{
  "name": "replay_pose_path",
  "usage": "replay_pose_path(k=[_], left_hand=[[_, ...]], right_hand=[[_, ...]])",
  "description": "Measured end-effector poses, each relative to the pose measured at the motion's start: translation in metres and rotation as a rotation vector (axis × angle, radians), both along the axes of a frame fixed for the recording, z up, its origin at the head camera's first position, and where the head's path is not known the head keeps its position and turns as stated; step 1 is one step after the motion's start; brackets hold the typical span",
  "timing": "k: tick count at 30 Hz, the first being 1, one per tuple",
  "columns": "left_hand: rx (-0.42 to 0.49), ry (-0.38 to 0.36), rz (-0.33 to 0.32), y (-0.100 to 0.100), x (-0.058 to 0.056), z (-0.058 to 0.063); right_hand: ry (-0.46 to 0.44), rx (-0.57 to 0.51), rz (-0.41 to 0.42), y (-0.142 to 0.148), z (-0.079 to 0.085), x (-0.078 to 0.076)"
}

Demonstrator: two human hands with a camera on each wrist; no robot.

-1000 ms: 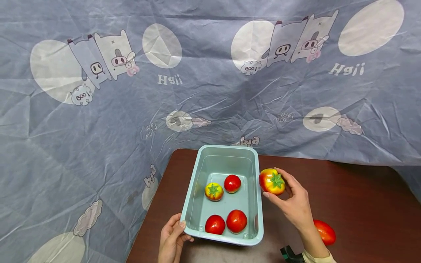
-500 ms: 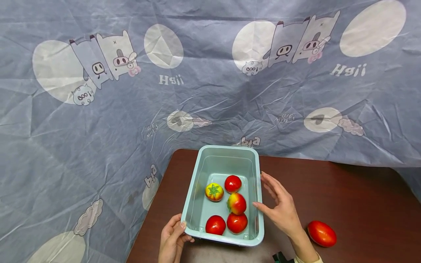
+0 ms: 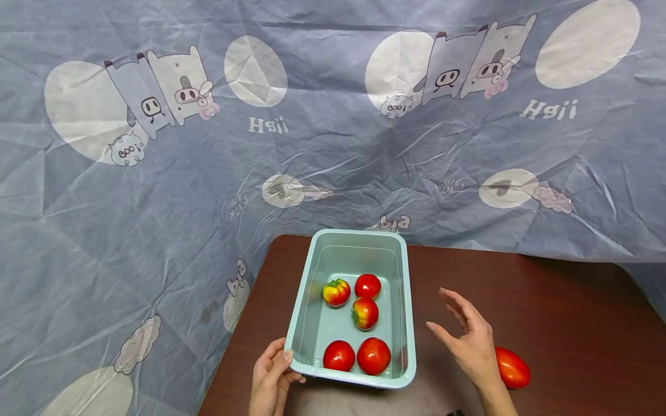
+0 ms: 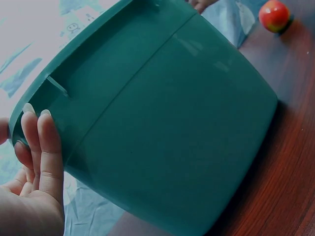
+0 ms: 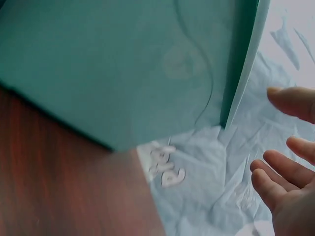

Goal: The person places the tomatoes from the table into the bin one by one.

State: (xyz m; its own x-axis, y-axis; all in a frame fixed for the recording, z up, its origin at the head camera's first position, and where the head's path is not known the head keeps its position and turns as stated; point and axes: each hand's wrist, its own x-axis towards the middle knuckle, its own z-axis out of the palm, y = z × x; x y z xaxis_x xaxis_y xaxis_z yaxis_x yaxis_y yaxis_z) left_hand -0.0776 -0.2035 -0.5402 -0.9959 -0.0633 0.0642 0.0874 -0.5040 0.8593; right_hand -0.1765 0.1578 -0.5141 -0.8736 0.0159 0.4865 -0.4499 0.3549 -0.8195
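Note:
A pale green-blue plastic bin (image 3: 407,300) stands on the table, tilted slightly. My left hand (image 3: 272,375) grips its near left corner, thumb on the rim; in the left wrist view the fingers (image 4: 50,157) lie along the outer wall. Inside are a yellow-and-red tomato (image 3: 336,293) with a green top, another yellow-and-red tomato (image 3: 365,314) lying on its side, a red tomato (image 3: 367,286) at the back and two red tomatoes, one left (image 3: 339,356) and one right (image 3: 373,356), at the near end. Right of the bin, my right hand (image 3: 472,341) hovers holding nothing, thumb and fingers apart.
An oblong red tomato (image 3: 513,368) lies on the dark brown table (image 3: 583,323), partly behind my right forearm. A grey-blue printed cloth (image 3: 333,144) hangs behind the table and along its left side.
My right hand has let a yellow-and-red tomato go into the bin and drawn back to the right. That tomato has rolled a little leftward; the other yellow-and-red one has tipped. The left hand stays put.

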Motion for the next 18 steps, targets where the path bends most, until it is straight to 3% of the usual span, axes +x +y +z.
replay_pose_path(k=[11, 18], left_hand=[[0.012, 0.012, -0.011, -0.002, -0.001, 0.000], [0.002, -0.003, -0.013, -0.003, -0.002, 0.000]], right_hand=[[-0.058, 0.080, -0.302, 0.025, -0.034, 0.007], [-0.128, 0.218, -0.580, 0.045, -0.041, 0.021]])
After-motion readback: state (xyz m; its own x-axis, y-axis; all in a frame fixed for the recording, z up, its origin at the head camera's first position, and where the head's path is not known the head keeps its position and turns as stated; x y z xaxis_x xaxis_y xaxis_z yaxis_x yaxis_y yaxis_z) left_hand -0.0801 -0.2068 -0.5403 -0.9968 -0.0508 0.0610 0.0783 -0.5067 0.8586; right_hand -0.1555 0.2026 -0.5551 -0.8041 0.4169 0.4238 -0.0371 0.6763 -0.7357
